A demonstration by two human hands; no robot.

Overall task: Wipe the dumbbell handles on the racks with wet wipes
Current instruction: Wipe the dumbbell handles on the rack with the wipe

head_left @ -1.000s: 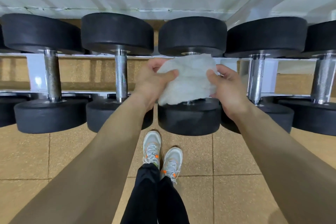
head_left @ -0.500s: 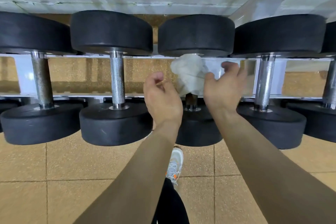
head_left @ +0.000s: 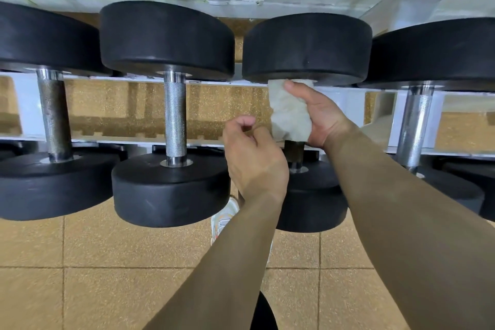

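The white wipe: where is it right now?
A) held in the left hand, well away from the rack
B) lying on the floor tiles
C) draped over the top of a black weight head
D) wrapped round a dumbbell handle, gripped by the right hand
D: the wipe is bunched round the dumbbell handle, and the right hand grips it there.

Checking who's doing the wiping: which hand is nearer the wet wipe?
Right. The right hand grips the wet wipe, which is wrapped round the dumbbell handle. The left hand sits just left of the wipe, fingers curled, holding nothing.
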